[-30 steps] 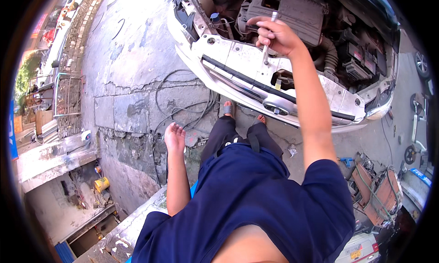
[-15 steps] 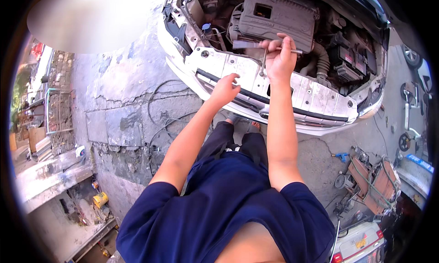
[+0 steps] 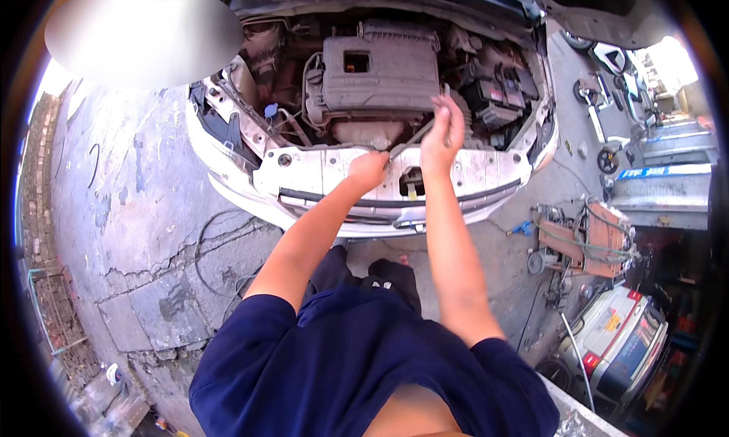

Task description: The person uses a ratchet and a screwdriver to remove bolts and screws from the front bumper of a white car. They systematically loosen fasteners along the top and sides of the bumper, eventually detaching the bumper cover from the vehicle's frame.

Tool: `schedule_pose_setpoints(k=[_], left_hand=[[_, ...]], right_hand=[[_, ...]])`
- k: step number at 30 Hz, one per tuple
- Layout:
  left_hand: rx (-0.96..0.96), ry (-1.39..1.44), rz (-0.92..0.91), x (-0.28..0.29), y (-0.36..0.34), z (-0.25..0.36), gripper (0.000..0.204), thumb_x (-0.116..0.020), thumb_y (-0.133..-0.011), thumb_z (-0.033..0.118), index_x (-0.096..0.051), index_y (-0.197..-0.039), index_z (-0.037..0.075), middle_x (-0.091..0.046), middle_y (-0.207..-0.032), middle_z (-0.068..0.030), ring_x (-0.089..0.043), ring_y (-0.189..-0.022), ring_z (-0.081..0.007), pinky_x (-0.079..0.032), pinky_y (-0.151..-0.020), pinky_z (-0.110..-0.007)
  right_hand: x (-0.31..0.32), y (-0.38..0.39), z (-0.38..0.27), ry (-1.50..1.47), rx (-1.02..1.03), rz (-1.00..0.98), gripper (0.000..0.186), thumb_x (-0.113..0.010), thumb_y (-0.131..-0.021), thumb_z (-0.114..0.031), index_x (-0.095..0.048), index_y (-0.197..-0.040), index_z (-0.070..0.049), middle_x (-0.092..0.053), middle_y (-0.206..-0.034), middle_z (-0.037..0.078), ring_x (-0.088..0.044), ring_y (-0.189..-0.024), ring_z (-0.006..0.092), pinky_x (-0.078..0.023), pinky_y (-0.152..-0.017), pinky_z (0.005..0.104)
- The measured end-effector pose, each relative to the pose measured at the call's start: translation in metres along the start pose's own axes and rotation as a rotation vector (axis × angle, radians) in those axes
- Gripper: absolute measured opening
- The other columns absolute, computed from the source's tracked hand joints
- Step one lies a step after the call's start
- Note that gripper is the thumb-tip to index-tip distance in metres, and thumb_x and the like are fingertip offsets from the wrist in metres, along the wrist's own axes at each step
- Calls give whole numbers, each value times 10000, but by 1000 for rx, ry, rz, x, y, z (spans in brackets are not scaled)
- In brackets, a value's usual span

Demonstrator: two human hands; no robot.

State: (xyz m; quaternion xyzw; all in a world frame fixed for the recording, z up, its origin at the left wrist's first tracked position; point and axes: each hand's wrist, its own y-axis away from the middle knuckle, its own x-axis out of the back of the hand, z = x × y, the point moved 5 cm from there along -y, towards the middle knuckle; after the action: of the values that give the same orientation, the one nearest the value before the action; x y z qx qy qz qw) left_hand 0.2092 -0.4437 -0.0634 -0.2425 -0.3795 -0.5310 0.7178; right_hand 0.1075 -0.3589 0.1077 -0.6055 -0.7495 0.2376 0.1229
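We've brought L hand (image 3: 368, 171) up, gripping metal rod (image 3: 411, 141); R hand (image 3: 440, 144), just right, grips it too: 2-handed now.

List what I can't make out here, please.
In the head view:
Left end of the metal rod: covered by the left hand.
Grip of the right hand: too blurred.
Raised hood: cut off by the dark rim.
Upper-left background: masked by a pale oval blur.
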Motion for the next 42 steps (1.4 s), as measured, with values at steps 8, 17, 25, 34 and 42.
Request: schedule_pose_setpoints(k=[8,17,25,34,42], left_hand=[[48,-75,-115,16,-2,-10,211,-592,-815,209,-665,-973,89,-661,-1009,-160,-657,-934,-367,-535,-785,-496],[-36,-151,-138,6,-12,-1,239,-671,-759,251,-674,-932,88,-691,-971,-149,-666,-907,-346,-529,-772,-484],[-102,-102,-138,20,-17,17,459,-599,-852,307,-551,-1262,106,-650,-1120,-200,-665,-929,-388,-543,-806,-477],[-42,-107,-148,18,-4,4,220,-614,-815,246,-695,-926,74,-667,-1008,-182,-670,-916,-365,-548,-792,-486],[99,44,26,6,-3,1,208,-607,-814,226,-688,-949,90,-651,-988,-165,-658,-914,-361,-542,-775,-480]], right_hand=[[1,-4,32,-1076,-862,-365,230,-532,-1010,-235,-650,-1084,-53,-674,-897,40,-620,-1019,235,-469,-973,401],[-33,-37,-23,1112,356,-1075,238,-589,-907,-271,-655,-812,-63,-599,-634,104,-624,-601,266,-503,-758,393],[-15,40,-36,-358,-8,-6,304,-553,-968,-258,-567,-753,-44,-622,-809,111,-611,-920,303,-458,-897,478],[-38,-18,-16,1008,-107,-1391,339,-549,-958,-314,-690,-798,-50,-648,-675,122,-609,-646,271,-473,-659,412],[-13,-1,-24,172,235,-143,410,-524,-1006,-304,-526,-680,-56,-667,-1104,126,-582,-1125,264,-420,-974,417]])
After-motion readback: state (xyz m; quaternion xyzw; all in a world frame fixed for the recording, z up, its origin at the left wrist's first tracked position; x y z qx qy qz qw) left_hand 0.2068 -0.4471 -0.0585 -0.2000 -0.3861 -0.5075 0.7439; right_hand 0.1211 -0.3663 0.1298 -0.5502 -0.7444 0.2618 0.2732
